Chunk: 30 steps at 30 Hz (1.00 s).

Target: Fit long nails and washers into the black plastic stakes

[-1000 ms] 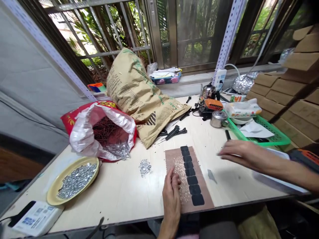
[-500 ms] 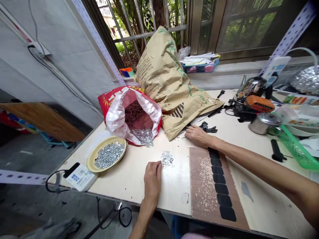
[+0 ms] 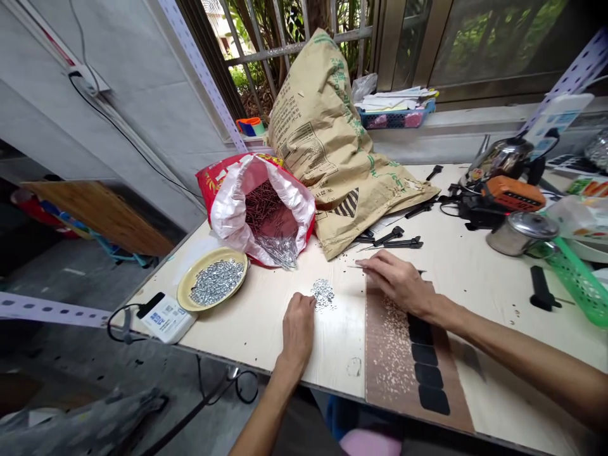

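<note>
While gripping thin rod (image 3: 356, 266) in right hand (image 3: 396, 282), cannot tell left hand's (image 3: 298, 326) grip; can read "2211" on tabletop's (image 3: 266, 310) far-edge sack (image 3: 327, 145).

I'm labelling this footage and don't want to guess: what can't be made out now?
All in the head view:
Black squares: the right hand hides how many there are.
Thin item: that same hand hides its middle.
Left hand: any piece held from the metal pile is too small to see.
Green basket: cut off by the right edge.
</note>
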Available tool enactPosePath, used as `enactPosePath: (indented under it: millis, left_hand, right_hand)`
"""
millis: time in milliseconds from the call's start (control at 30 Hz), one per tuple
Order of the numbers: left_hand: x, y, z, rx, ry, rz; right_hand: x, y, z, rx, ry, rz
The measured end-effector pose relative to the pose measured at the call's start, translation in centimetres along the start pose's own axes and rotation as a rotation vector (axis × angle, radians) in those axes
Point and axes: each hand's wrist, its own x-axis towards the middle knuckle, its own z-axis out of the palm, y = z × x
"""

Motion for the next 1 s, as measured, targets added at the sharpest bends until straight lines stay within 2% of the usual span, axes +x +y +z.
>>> enactPosePath:
  millis: [67, 133, 267, 333, 400, 500, 633, 867, 1000]
  left_hand:
    - [0.0, 0.0, -0.1, -0.073, 0.040, -0.033]
    - [0.1, 0.3, -0.6, -0.264, 0.053, -0.156]
    - [0.0, 2.2, -2.2, -1.004, -0.082, -0.583]
    - [-0.1, 3.8, -2.9, -1.318, -0.121, -0.706]
    - [-0.4, 5.2, -3.2, -1.479, -0.119, -0.757]
    - [-0.8, 6.7, -3.2, -1.566, -0.099, -0.765]
    - [-1.1, 7.5, -2.8, -1.569, -0.080, -0.736]
    - [-1.2, 8.0, -2.7, -1.441, -0.053, -0.621]
    - [-1.4, 8.1, -2.6, -1.306, -0.024, -0.552]
  right_hand:
    - [-0.7, -1.8, 0.5, 0.053, -0.018, 0.066]
    - [-1.2, -3.4, 1.2, 0.106, -0.031, 0.111]
    - [-2.0, -5.7, 2.2, 0.198, -0.078, 0.137]
    - [-2.2, -6.4, 2.4, 0.211, -0.072, 0.154]
    - [-2.3, -6.7, 2.3, 0.217, -0.050, 0.169]
    - [-2.5, -7.0, 1.7, 0.184, -0.042, 0.172]
    - [-2.8, -7.3, 0.7, 0.069, -0.051, 0.155]
    - [-3.5, -7.7, 0.4, -0.216, -0.024, 0.095]
    - [-3.7, -7.9, 0.1, -0.251, -0.030, 0.116]
